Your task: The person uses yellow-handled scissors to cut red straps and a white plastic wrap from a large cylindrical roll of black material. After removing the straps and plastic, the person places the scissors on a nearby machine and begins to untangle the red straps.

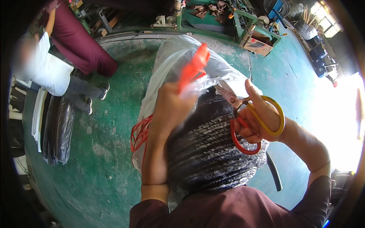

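At the upper left of the frame, a person in a white shirt (pixel 57 78) stands beside a dark red roll (pixel 85 45). Below them, long rolls (pixel 62 129) lie side by side on the green floor (pixel 106 152), likely to keep them tidy.

Left of center, red string (pixel 140 133) loops beside the worker's forearm. The left hand (pixel 175 104), blurred, appears closed around bunched red plastic (pixel 194 66), raised at upper center, perhaps to keep it clear of the blades; its fingertips cannot be made out.

At center, a black-and-white bundle (pixel 213 146) sits against the worker's body, seemingly so that 2 hands can reach it. Clear plastic (pixel 161 70) spreads beyond it, probably as a cover.

Right of center, the right hand (pixel 262 117) is partly curled through the 2 handles, yellow and red, of scissors (pixel 230 98), whose blades are slightly parted, pointing up and left. A black strip (pixel 274 174) lies at lower right.
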A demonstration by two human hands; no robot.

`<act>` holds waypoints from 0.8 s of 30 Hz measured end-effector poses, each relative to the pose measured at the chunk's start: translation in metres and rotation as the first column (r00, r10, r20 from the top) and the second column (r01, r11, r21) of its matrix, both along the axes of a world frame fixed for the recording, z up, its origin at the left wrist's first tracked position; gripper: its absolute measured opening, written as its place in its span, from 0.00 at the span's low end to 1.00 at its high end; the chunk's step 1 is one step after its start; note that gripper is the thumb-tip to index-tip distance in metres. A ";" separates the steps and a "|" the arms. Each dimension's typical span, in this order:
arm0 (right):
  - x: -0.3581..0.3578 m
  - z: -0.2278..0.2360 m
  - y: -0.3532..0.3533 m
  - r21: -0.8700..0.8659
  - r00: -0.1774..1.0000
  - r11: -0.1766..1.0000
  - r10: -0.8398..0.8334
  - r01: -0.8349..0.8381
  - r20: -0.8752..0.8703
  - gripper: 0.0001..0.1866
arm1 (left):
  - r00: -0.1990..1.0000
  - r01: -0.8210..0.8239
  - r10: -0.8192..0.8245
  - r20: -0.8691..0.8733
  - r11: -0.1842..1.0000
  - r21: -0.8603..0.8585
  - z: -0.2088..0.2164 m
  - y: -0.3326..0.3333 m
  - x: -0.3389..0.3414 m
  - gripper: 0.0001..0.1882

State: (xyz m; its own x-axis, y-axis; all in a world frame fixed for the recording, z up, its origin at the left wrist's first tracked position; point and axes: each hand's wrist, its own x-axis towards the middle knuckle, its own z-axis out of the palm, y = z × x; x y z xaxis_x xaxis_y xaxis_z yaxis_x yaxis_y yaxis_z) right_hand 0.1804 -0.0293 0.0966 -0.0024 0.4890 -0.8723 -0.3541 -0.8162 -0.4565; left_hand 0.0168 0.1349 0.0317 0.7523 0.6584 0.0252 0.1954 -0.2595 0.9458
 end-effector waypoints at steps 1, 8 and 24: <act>0.000 0.001 0.001 0.000 1.000 1.000 0.023 -0.023 -0.014 0.54 | 0.990 -0.061 0.054 0.134 0.997 0.048 -0.003 -0.002 0.002 0.27; -0.012 0.001 0.019 0.014 0.968 0.987 0.152 -0.158 0.202 0.53 | 0.909 -0.150 0.069 0.412 0.974 0.168 -0.019 -0.004 0.008 0.19; -0.020 -0.013 0.055 0.058 0.994 0.997 0.045 -0.051 0.102 0.51 | 0.887 -0.195 0.076 0.456 0.956 0.220 -0.028 -0.013 0.006 0.06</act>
State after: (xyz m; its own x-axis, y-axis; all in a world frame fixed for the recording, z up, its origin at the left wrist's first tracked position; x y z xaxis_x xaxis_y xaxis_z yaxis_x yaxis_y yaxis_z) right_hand 0.1604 0.0258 0.0839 0.0595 0.5426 -0.8379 -0.2650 -0.8007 -0.5373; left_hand 0.0226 0.1224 0.0041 0.5283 0.6792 0.5095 -0.1726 -0.5016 0.8477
